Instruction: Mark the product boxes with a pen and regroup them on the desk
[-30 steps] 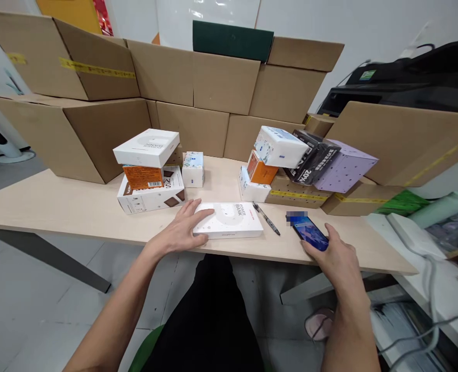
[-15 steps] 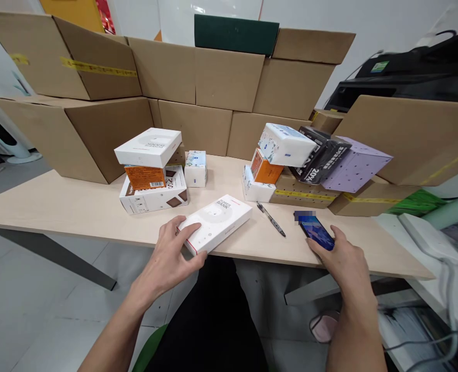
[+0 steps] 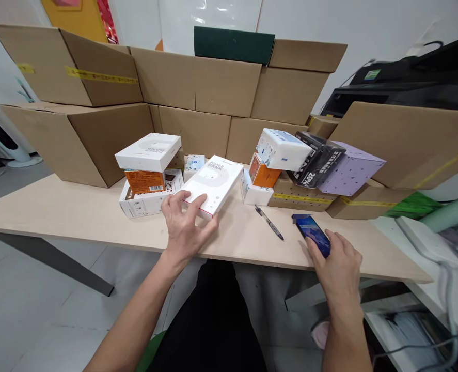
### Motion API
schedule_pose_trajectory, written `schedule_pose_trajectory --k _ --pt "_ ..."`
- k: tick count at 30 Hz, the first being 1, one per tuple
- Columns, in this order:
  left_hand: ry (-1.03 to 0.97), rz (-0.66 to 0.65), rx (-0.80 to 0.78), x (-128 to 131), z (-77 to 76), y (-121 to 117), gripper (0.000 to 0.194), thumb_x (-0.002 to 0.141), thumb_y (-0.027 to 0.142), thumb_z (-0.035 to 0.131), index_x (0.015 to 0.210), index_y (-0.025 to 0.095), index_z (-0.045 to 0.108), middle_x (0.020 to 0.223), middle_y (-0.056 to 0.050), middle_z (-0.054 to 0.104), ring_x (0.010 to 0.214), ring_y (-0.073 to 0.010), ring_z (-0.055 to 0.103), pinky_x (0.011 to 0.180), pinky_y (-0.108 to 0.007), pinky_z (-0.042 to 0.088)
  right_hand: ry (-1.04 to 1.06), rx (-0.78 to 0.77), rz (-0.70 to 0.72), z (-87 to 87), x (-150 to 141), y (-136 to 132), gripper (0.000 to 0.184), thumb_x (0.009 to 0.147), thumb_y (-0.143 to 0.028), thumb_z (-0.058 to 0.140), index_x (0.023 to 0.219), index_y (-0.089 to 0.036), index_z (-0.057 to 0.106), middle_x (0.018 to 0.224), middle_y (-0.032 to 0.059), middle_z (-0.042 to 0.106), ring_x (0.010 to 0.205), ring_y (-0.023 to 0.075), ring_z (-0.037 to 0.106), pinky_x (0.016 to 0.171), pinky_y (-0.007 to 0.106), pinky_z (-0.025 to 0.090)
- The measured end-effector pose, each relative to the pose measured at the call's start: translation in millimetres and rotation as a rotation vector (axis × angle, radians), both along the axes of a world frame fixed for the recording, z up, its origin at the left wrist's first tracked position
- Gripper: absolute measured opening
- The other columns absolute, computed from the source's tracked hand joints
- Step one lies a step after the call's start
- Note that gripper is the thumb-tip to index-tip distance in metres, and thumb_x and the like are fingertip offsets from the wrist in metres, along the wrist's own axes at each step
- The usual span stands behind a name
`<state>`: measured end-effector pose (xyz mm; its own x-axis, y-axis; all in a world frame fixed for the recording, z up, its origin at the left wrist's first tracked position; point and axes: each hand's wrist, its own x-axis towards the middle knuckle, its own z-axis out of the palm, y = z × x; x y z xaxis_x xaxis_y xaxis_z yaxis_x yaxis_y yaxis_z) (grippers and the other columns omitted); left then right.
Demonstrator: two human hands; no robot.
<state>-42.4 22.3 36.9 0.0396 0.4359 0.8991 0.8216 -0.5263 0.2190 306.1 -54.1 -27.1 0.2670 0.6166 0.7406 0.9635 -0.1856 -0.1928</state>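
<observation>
My left hand point(image 3: 188, 219) grips the near end of a white power bank box point(image 3: 217, 183), which is raised off the table and partly covers a small patterned white box point(image 3: 193, 164) behind it. My right hand point(image 3: 337, 258) has thumb and fingers around the near end of a dark phone point(image 3: 313, 233) at the table's front right. Between the two hands lies a black and clear pen point(image 3: 269, 222). Left of the raised box is a stack: another white power bank box point(image 3: 149, 151) on top, an orange box point(image 3: 144, 182) under it, and a white and brown box point(image 3: 141, 204) at the bottom.
A second pile holds a white tissue pack point(image 3: 284, 148), an orange box point(image 3: 263, 171), a black pack point(image 3: 316, 160) and a purple box point(image 3: 350, 168). Cardboard boxes point(image 3: 209, 132) wall in the back and sides. The wooden table's point(image 3: 77, 217) front edge runs before my legs.
My left hand has lifted the power bank box off the table, away from me and slightly right. My right hand stays at the phone. The whole view has shifted slightly.
</observation>
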Motion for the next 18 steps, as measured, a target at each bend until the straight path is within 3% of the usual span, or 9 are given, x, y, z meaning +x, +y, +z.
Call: schedule_pose_trajectory --k 4,7,11,14,18 --pt "-0.008 0.057 -0.180 4 -4.7 -2 0.038 0.081 0.040 0.069 0.113 0.019 0.069 0.118 -0.015 0.053 0.112 -0.0319 0.052 0.100 -0.049 0.043 -0.014 0.130 0.079 -5.7 -5 2 0.053 0.095 -0.053 0.050 0.114 -0.007 0.067 0.113 0.0241 0.069 0.108 0.0345 0.065 0.093 0.049 0.049" --pt "0.060 0.142 -0.466 8 -6.5 -14 0.045 0.086 0.046 0.061 0.124 0.021 0.065 0.121 -0.016 0.055 0.109 -0.0350 0.055 0.092 -0.048 0.048 -0.021 0.163 0.119 -9.4 -8 4 0.043 0.095 -0.046 0.054 0.111 -0.009 0.068 0.108 0.0208 0.071 0.105 0.0325 0.066 0.091 0.047 0.050" --pt "0.126 0.203 -0.791 12 10.8 -19 0.051 0.096 0.052 0.041 0.134 0.022 0.055 0.118 -0.017 0.060 0.097 -0.0345 0.065 0.080 -0.046 0.051 -0.040 0.208 0.154 -10.5 -13 5 0.035 0.094 -0.039 0.058 0.108 -0.009 0.069 0.107 0.0195 0.072 0.103 0.0308 0.067 0.090 0.045 0.052" --pt "0.168 0.268 -0.878 17 28.0 -6 0.061 0.099 0.056 0.029 0.146 0.019 0.040 0.102 -0.017 0.068 0.088 -0.0357 0.069 0.075 -0.047 0.052 -0.044 0.237 0.169 -8.0 -18 4 0.029 0.093 -0.034 0.061 0.107 -0.010 0.069 0.107 0.0187 0.072 0.103 0.0294 0.068 0.091 0.043 0.052" --pt "0.262 0.392 -0.837 24 38.6 16 0.061 0.101 0.053 0.025 0.155 0.025 0.027 0.087 -0.014 0.070 0.079 -0.0346 0.070 0.071 -0.044 0.051 -0.029 0.241 0.196 -5.4 -26 4 0.025 0.092 -0.030 0.062 0.108 -0.012 0.069 0.108 0.0170 0.072 0.104 0.0280 0.068 0.093 0.043 0.053"
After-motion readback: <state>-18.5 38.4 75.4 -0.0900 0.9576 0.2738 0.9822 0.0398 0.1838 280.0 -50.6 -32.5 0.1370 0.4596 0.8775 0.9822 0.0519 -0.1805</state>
